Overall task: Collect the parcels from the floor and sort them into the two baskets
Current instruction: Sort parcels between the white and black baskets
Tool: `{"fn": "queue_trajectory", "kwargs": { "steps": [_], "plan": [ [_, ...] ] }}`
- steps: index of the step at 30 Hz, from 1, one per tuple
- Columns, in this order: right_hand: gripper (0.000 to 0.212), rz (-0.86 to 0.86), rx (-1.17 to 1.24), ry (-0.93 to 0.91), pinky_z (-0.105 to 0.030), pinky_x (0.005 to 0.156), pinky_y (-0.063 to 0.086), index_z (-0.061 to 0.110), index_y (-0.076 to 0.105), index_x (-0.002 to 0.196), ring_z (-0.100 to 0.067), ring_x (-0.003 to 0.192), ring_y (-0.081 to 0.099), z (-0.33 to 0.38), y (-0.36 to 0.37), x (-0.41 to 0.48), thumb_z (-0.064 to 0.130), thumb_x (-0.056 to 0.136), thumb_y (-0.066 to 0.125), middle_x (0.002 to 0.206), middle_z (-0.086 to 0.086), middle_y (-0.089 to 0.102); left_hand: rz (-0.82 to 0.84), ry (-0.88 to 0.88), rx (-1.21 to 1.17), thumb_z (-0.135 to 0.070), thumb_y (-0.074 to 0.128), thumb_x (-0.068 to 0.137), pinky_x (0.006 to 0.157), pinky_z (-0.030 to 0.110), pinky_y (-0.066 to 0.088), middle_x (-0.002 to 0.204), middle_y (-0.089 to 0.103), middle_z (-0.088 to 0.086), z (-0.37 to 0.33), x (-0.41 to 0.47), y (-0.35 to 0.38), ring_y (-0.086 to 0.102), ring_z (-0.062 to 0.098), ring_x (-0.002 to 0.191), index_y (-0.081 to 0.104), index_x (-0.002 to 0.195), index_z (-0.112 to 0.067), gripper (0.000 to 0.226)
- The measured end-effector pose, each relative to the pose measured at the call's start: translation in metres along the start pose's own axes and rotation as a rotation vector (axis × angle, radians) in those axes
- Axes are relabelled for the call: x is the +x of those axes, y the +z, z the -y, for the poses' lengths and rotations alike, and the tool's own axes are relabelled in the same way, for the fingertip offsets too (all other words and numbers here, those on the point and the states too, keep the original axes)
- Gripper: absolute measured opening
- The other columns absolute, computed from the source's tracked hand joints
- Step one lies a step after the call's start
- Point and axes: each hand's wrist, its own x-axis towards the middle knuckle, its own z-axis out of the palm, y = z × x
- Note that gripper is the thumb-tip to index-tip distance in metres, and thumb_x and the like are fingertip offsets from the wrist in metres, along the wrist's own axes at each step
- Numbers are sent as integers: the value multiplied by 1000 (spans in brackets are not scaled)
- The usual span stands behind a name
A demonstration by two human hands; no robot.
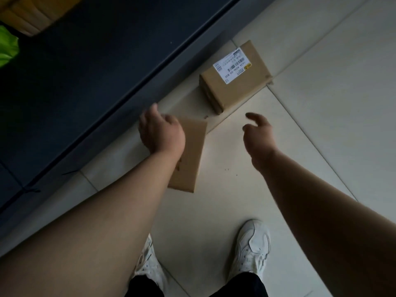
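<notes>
Down on the floor tiles (321, 108), the labelled box (234, 76) is being reached for by the empty, loose-fingered right hand (257, 136) — a wide grip is advised; the flat parcel (190, 155) is being covered by the left hand (161, 133), grasp not discernible.

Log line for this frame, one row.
left hand on flat parcel, grip hidden | right hand open, short of labelled box on floor | baskets not in view

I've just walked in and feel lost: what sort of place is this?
Probably an indoor parcel-sorting spot. A cardboard box with a barcoded shipping label sits on a pale tiled floor by a dark wall, and the left hand holds a flat parcel.
</notes>
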Motion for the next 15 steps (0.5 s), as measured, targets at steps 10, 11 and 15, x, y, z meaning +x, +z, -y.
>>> {"fn": "queue_trajectory", "kwargs": {
  "steps": [10,11,15],
  "plan": [
    [50,24,-235,-217,-42,104,41,9,53,120,-30,123,46,69,-17,73,17,73,39,135,-11,47,547,-193,-340,-8,44,96,83,28,46,115,61,5,-82,17,58,58,21,102,55,121,-11,28],
    [43,28,-221,-196,-36,95,45,10,53,120,-28,115,49,69,-20,76,15,79,41,128,-8,49,545,-219,-391,-8,45,95,90,32,49,117,63,7,-81,17,60,60,22,106,55,122,-12,28],
    [27,-2,28,-99,-31,65,49,11,66,98,-25,86,59,60,-36,73,19,84,45,96,-9,62,568,-284,-555,-14,43,99,74,30,56,108,64,7,-74,11,60,64,21,91,48,123,-18,25]
  ]
}}
